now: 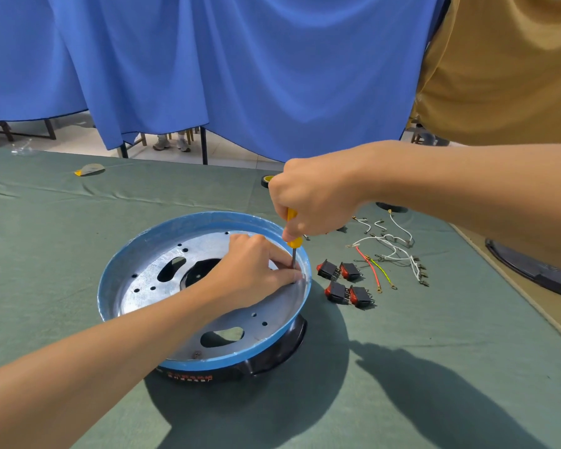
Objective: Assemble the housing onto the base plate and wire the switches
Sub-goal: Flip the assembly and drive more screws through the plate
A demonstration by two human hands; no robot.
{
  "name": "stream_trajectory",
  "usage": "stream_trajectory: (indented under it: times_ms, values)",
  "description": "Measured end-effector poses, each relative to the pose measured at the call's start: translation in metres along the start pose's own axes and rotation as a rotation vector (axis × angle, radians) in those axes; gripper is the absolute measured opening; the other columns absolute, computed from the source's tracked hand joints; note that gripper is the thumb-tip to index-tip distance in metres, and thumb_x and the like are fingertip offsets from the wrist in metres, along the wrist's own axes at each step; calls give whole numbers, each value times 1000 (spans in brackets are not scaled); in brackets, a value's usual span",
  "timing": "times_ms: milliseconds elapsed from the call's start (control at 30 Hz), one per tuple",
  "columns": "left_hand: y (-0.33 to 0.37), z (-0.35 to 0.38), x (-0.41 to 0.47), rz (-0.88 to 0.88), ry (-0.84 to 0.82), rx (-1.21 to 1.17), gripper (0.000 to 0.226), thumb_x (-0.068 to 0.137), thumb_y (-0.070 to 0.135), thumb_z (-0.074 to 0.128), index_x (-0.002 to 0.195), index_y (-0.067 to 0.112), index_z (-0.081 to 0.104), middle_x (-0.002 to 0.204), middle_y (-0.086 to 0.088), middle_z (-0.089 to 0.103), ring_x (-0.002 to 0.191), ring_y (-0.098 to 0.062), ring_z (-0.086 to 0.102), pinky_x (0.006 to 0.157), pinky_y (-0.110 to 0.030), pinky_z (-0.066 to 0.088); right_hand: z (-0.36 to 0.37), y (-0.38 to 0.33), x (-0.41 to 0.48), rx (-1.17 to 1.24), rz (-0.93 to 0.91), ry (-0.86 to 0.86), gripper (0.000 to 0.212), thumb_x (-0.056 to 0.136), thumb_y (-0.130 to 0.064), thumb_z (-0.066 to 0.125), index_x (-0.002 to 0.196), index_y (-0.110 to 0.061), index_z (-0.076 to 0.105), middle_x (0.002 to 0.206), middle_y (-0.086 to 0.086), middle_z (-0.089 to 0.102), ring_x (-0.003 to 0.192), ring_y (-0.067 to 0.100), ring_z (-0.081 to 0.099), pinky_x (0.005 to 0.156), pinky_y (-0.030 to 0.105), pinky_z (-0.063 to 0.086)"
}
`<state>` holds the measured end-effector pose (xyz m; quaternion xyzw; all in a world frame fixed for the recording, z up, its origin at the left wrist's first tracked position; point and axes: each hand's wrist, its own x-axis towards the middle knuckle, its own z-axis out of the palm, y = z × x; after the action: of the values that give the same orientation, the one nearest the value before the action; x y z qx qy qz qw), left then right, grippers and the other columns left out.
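A round blue-rimmed housing (133, 254) lies on the green cloth with a silver metal base plate (156, 270) inside and a black part (272, 351) under it. My right hand (311, 196) grips a yellow-handled screwdriver (294, 243) held upright, its tip down at the plate's right edge. My left hand (256, 270) reaches into the housing and pinches something small at the screwdriver tip; what it holds is hidden by the fingers. Several black rocker switches with red buttons (345, 283) and loose wires (389, 254) lie to the right.
A roll of black tape (266, 181) sits behind my right hand. A dark oval part (531, 270) lies at the table's right edge. A blue curtain hangs behind the table. A person in a tan shirt (506, 66) stands at the right.
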<state>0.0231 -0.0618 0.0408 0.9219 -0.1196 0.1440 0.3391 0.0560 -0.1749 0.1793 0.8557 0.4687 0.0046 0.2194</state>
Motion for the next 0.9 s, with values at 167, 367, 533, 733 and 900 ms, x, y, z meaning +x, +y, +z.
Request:
stream_trajectory:
  times_ms: [167, 367, 533, 733, 900]
  values:
    - [1, 2, 4, -24, 10, -4, 12, 81, 30, 78, 71, 24, 78, 73, 9, 72, 73, -13, 60, 81, -35, 45, 1, -3, 9, 40, 95, -53, 47, 93, -35, 54, 53, -13, 44, 51, 0, 47, 53, 23, 44, 46, 27, 35]
    - [1, -1, 4, -41, -28, 13, 11, 80, 32, 78, 76, 22, 79, 79, 5, 75, 77, -13, 62, 76, -27, 46, -4, -7, 21, 115, 242, -187, 36, 88, -19, 47, 57, -11, 65, 46, -4, 60, 31, 15, 44, 41, 18, 36]
    - [2, -19, 5, -108, -39, 92, 15, 79, 31, 80, 91, 23, 77, 90, 10, 75, 90, -7, 65, 93, -29, 43, -3, 14, 1, 331, 348, -125, 40, 91, -30, 52, 57, -11, 63, 42, -4, 58, 37, 16, 44, 42, 17, 37]
    - [11, -33, -5, -296, 7, 278, 39, 86, 59, 62, 101, 24, 61, 87, 12, 67, 86, -14, 62, 77, -33, 51, 62, 40, -52, 741, 586, 538, 48, 94, -36, 53, 54, -12, 62, 35, -10, 50, 34, 1, 44, 49, 26, 31]
    - [34, -24, -21, -430, -335, 443, 102, 63, 95, 38, 127, 16, 40, 117, -5, 57, 97, -24, 52, 81, -39, 46, 164, 17, -60, 833, 821, 717, 29, 98, -32, 50, 89, -13, 69, 71, 1, 65, 73, 25, 59, 70, 32, 41]
